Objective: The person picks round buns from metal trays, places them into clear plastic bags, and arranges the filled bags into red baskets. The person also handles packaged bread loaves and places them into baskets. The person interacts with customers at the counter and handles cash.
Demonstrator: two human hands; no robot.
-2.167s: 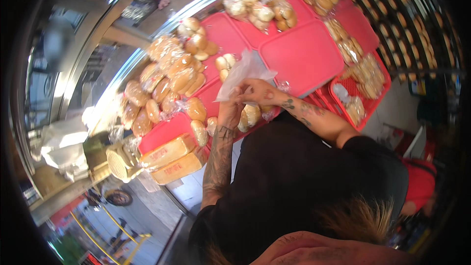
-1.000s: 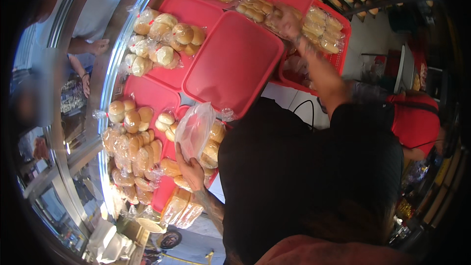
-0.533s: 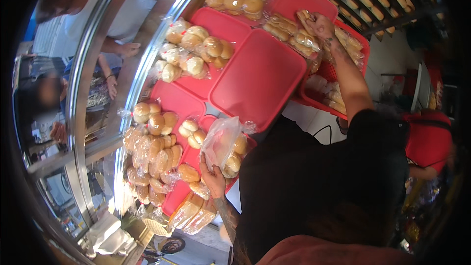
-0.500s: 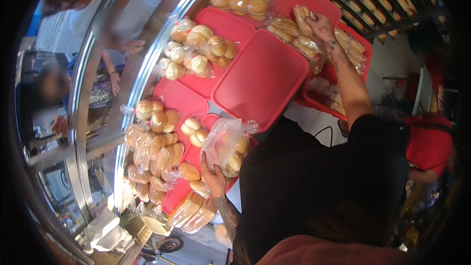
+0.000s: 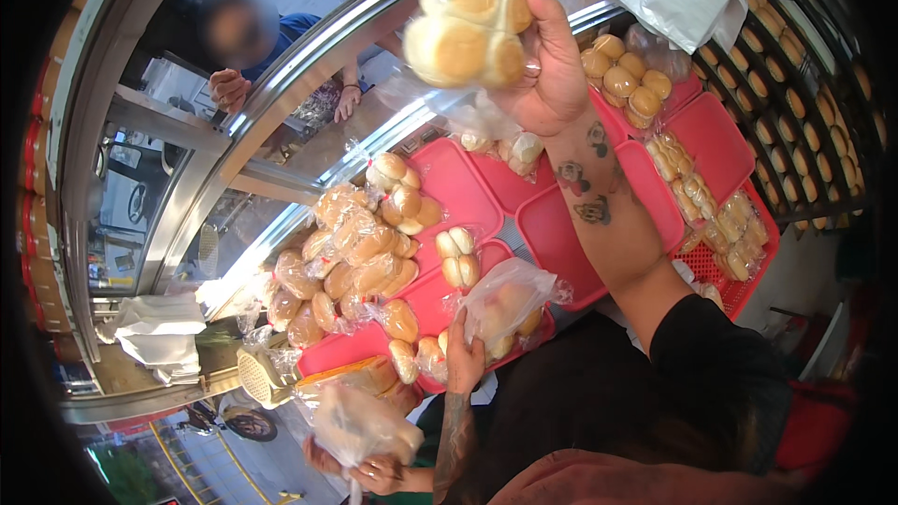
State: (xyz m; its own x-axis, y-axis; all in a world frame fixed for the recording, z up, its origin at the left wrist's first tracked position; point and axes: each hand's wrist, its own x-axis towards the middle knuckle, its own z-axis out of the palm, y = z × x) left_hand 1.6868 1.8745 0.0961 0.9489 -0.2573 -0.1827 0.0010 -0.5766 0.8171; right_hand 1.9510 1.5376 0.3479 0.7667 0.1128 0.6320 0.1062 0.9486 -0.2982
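Observation:
High in the view, close to me, my right hand [image 5: 552, 75] is closed on a clear pack of bread rolls [image 5: 458, 23], its top cut off by the picture's edge. My left hand [image 5: 463, 353] grips a whitish plastic bag [image 5: 505, 295] by its near side. Rolls in clear wrap show dimly through and beside that bag; whether they are inside it, I cannot tell. Just left of it lies a small wrapped pack of rolls [image 5: 457, 257] on a red tray [image 5: 421, 295]. Several bagged buns [image 5: 360, 243] are heaped farther left.
A co-worker's hands [image 5: 379, 474] hold another plastic bag [image 5: 360, 425] at the lower left. A metal-framed glass counter [image 5: 290, 103] runs along the left, with people beyond. At right stand a red basket [image 5: 762, 266] of packed bread and a dark rack [image 5: 795, 122] of rolls.
My right hand has lifted a pack of rolls from the trays and basket at right, up and leftward. My left hand still grips the bag. A co-worker's hands with a bag have appeared; the view has turned.

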